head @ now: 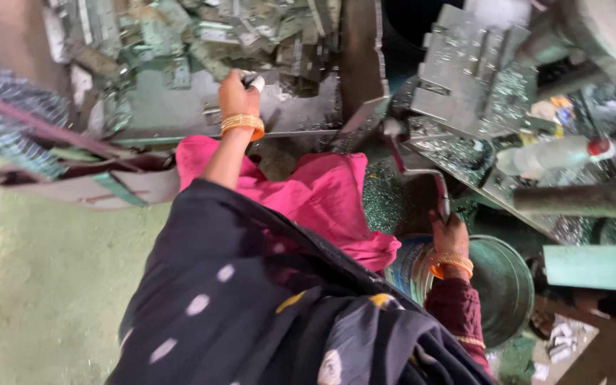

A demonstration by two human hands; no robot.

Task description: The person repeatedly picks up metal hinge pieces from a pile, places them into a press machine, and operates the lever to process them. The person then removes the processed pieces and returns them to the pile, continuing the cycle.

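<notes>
My left hand (237, 94) reaches forward into a tray of small flat metal pieces (201, 36) and closes on one pale metal piece (254, 81). Gold bangles ring that wrist. My right hand (448, 232), also with bangles, grips the lower end of a bent metal lever handle (422, 175) that rises toward a press machine (465, 71). A pink cloth (322, 199) lies over my lap between the two arms.
A round metal bucket (504, 285) stands below my right hand. A plastic bottle with a red cap (554, 153) lies on the machine table among metal shavings. A striped bag (16, 114) hangs at the left over greenish floor (44, 285).
</notes>
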